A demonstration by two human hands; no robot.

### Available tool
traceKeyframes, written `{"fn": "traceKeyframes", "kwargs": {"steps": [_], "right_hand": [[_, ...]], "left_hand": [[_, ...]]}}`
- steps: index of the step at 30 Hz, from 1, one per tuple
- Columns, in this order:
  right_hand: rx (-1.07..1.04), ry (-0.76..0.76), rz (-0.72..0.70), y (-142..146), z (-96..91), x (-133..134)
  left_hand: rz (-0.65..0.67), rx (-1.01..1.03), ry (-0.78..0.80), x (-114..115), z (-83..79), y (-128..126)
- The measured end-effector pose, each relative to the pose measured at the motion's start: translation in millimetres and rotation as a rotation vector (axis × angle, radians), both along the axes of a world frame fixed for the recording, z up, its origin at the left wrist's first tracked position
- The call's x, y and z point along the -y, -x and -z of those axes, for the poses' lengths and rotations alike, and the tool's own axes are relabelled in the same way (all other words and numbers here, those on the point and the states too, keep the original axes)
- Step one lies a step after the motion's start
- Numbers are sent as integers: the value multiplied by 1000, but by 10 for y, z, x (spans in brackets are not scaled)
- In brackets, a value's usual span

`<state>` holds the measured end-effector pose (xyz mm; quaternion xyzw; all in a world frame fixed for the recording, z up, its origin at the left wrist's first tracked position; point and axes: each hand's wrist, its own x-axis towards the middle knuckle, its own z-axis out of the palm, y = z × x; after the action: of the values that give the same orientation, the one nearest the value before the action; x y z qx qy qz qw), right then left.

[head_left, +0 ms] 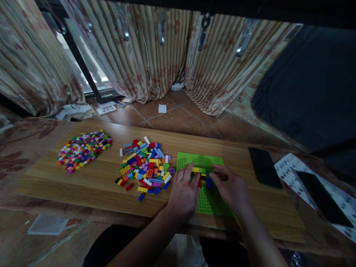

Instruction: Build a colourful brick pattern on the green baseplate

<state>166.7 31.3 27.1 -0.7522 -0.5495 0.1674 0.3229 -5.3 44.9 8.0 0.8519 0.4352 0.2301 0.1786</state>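
While the left hand (183,191) and the right hand (233,187) bend over a green baseplate (200,158) near the middle of the bench (105,193), their fingers curl around a small cluster of bricks on it; whether either hand actually grips a brick I cannot tell. Between the fingertips show a yellow brick (196,170), a blue brick (208,183) beside the right hand and a red brick (199,183) by the left thumb. Just left of the baseplate spreads a pile of mixed bricks (150,163), and farther left lies a heap of smaller pieces (85,150). To the right rests a black phone (265,167); past it, another dark device (322,196) lies on a printed sheet (289,167). Beyond the bench hang striped curtains (155,63) above the tiled floor (180,118).
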Motion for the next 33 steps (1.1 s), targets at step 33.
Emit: {"fn": "traceKeyframes", "kwargs": {"steps": [33], "right_hand": [[-48, 189, 5, 88, -3, -35]], "left_hand": [[-17, -174, 3, 120, -10, -90]]}}
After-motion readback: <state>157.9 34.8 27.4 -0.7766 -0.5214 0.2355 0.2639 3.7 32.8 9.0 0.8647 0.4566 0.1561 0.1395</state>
